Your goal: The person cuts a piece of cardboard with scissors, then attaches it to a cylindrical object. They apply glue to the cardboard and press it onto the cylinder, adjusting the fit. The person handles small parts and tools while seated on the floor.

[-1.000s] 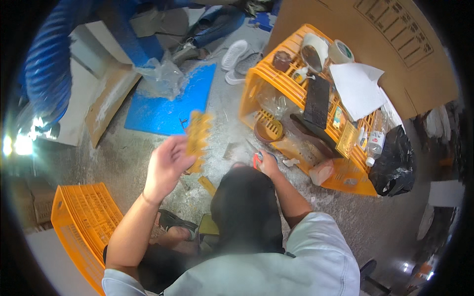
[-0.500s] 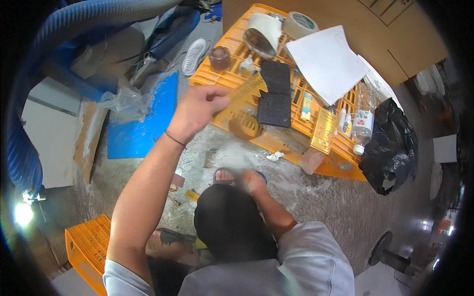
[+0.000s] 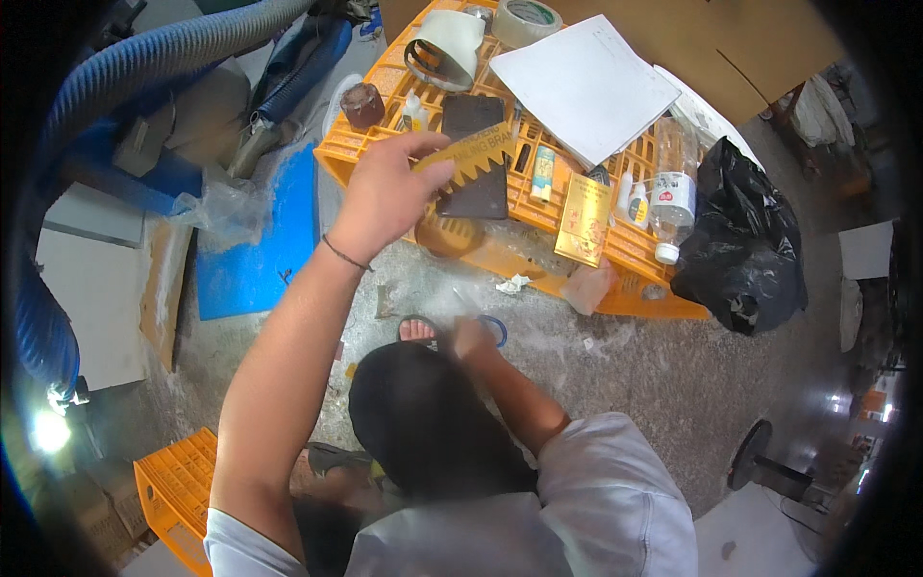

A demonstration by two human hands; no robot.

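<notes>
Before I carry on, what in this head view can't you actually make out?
- Right hand: blurred by motion, low by the foot; any grip is unclear.
- Yellow toothed piece: its near end is covered by the left hand.
- Dark slab on the orange crate: partly hidden behind that piece.
- Lap: blocked by the dark head covering.
</notes>
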